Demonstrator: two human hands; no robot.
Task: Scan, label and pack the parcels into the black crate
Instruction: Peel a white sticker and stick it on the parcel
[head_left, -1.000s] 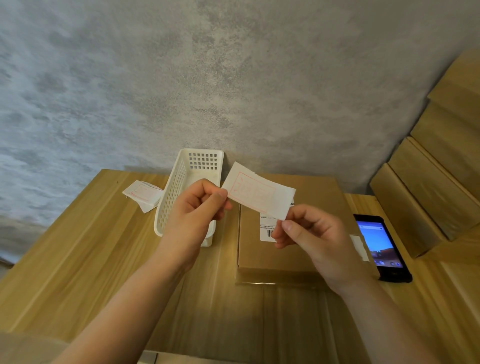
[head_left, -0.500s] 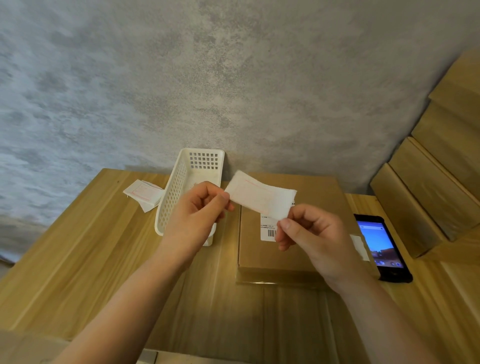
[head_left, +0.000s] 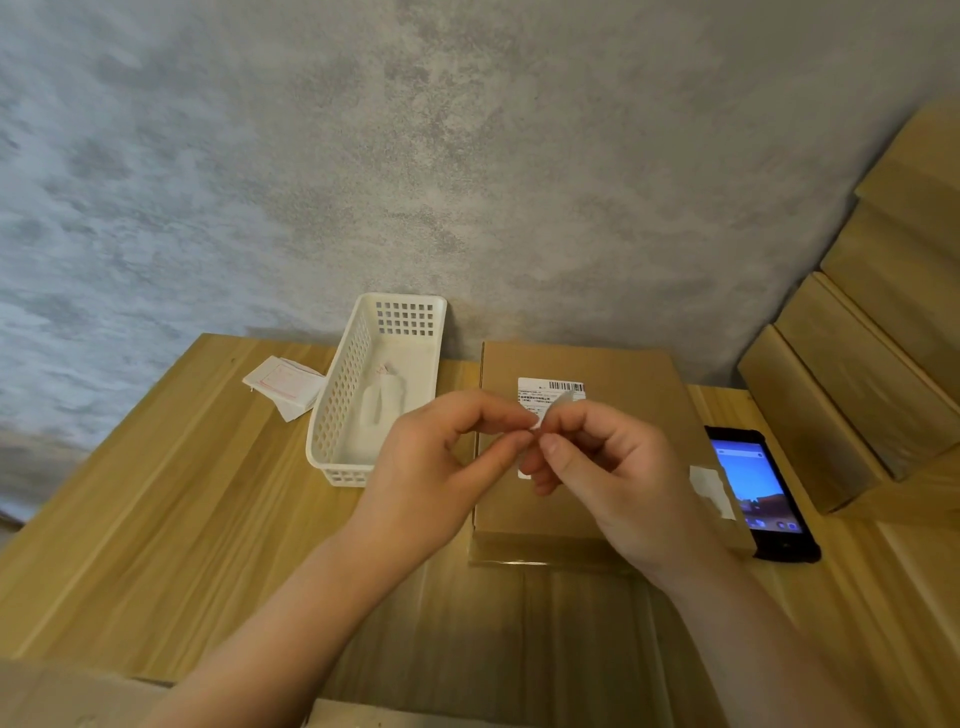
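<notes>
Both hands met above the box (head_left: 587, 452). The left hand (head_left: 441, 467) and the right hand (head_left: 613, 478) each pinched the small white label (head_left: 551, 408), seen edge-on between their grips. The box lay on the bench (head_left: 156, 519) directly below the grips, its long axis pointing away from the person, both hands equally near.

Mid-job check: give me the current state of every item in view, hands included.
Left hand: pinching the label.
Right hand: pinching the label.
Label: held edge-on above the parcel.
Parcel: flat on the table, closed, barcode sticker on top.
Phone: flat, screen lit.
White basket: upright, white items inside.
Loose labels: lying left of basket.
</notes>
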